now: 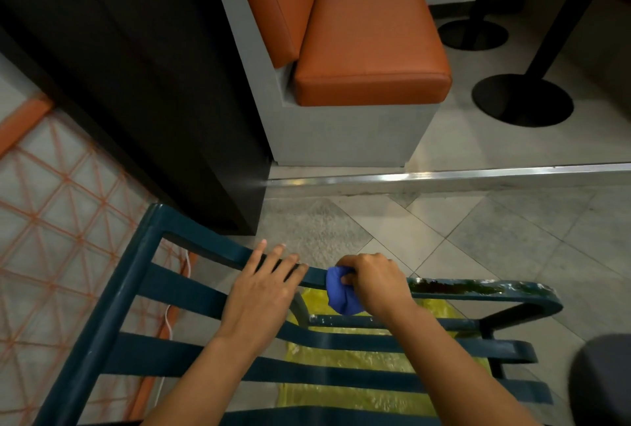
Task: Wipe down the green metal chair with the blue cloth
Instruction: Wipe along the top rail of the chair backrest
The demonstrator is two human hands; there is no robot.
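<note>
Fingers of right hand [372,284] curl round bunched blue cloth [339,294] on chipped green chair [191,292] rail; left hand [263,292] lies flat.

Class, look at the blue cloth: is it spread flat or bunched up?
Bunched up. The blue cloth is a wad gripped in the right hand, pressed against the green chair's top rail.

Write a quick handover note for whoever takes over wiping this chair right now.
Left hand: open, fingers flat on the top rail of the green metal chair, steadying it.
Right hand: holds the bunched blue cloth against the same rail, near its middle.
Done: cannot tell which parts are already wiped.
Left: the rail's chipped, stained right end past the cloth, probably also the slats below.
</note>
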